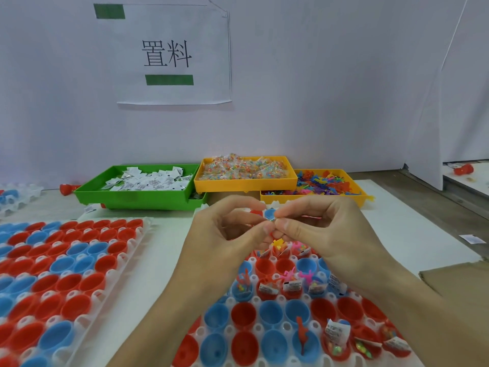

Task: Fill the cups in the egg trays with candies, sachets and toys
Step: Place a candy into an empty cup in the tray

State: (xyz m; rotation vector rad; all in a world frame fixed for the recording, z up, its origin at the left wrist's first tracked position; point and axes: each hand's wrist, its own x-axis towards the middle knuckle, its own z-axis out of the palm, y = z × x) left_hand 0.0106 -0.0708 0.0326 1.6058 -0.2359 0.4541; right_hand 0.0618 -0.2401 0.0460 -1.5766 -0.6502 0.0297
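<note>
Glossy plastic cups [243, 316], paper sachets [148, 181], matt cardboard [457, 282].

Two bare forearms, left hand [227, 229] and right hand [325, 229] ungloved, ringless

You've got a white paper sign [173, 53] w/ black characters & 2 green bars taped to the pale wall [317, 88] ahead. Flat brown cardboard [460, 283] lies at your right, partly over the table edge. White divider panel [449, 107] stands far right.

Left hand [232, 229] and right hand [317, 229] meet, fingertips pinched together.
</note>
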